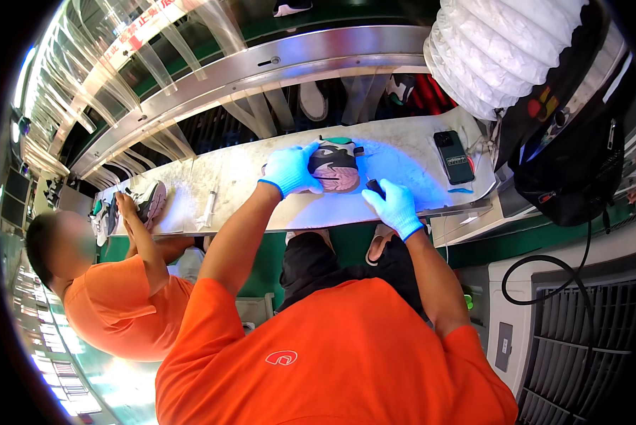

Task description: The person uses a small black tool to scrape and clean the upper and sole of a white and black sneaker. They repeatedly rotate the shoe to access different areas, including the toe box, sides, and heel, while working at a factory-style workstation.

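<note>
A sneaker (334,164) in dark grey and white with a pale pink sole and a green collar rests on the long pale bench (251,157), tipped so that part of its sole shows. My left hand (293,170), in a light blue-looking glove, grips it from the left side. Just right of the shoe, my gloved right hand (396,207) is closed around a small black tool (376,188); its exact kind is hard to make out. Tool and shoe appear slightly apart. Bluish-violet light falls on the bench around both hands.
A black phone (454,157) lies to the right, near a white ribbed duct (506,53) and a black bag (569,163). Clear strips hang from the metal-framed machine (318,49) behind the bench. On the left, a co-worker in orange (130,304) handles other sneakers (150,202).
</note>
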`<state>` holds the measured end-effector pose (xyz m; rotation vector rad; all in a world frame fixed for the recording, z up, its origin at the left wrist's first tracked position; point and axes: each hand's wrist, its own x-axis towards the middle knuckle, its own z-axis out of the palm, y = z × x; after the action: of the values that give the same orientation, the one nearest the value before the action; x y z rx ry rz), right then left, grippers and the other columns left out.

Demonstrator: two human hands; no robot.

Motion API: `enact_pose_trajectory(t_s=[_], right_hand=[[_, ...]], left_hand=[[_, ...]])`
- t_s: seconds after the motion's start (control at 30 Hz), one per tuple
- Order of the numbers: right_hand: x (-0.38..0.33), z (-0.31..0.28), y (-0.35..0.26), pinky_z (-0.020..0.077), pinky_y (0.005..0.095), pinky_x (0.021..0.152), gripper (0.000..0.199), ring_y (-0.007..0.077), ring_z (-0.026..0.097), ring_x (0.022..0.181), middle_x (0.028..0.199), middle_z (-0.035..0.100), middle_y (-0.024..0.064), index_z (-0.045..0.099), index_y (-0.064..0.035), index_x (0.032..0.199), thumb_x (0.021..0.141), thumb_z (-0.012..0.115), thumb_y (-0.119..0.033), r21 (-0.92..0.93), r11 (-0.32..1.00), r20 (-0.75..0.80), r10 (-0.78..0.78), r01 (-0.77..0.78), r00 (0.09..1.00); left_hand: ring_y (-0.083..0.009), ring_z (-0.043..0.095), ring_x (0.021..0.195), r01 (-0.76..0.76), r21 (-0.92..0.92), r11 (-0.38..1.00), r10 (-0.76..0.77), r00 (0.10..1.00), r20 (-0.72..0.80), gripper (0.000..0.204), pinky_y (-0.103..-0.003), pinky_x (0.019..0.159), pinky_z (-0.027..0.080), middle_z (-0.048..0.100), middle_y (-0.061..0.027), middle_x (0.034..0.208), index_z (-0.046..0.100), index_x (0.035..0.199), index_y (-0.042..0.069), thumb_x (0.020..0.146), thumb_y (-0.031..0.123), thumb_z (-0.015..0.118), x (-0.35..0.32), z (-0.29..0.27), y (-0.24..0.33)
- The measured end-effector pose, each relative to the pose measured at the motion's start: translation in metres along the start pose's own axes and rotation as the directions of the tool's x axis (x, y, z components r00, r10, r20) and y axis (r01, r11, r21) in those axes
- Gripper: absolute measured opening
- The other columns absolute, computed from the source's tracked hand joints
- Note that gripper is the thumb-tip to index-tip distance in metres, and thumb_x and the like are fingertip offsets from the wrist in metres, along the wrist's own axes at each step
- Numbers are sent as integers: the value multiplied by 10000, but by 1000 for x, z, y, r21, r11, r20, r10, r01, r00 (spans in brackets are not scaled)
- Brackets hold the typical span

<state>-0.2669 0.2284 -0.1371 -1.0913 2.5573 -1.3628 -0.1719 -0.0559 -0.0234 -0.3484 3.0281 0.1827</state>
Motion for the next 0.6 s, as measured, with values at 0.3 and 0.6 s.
enact_pose_trajectory(t_s=[0.3,0.6], right_hand=[[4,13,-5,585,545,713,421,468,762,819,869,764,243,752,-46,969,987,825,-460,-10,998,54,-59,59,997],[10,-1,-5,593,598,779,480,492,765,876,943,783,265,788,-53,1075,1016,745,-527,-31,999,201,-16,23,979]], left_hand=[[-406,764,1185,1,-14,1000,-1,1000,2,1158,-487,1036,605,783,-175,1352,585,1645,236,592,508,985,-1,-6,4],[-427,740,1198,12,-60,998,-15,999,-46,1093,-512,1036,591,762,-203,1339,623,1589,163,603,472,977,-15,-8,-3]])
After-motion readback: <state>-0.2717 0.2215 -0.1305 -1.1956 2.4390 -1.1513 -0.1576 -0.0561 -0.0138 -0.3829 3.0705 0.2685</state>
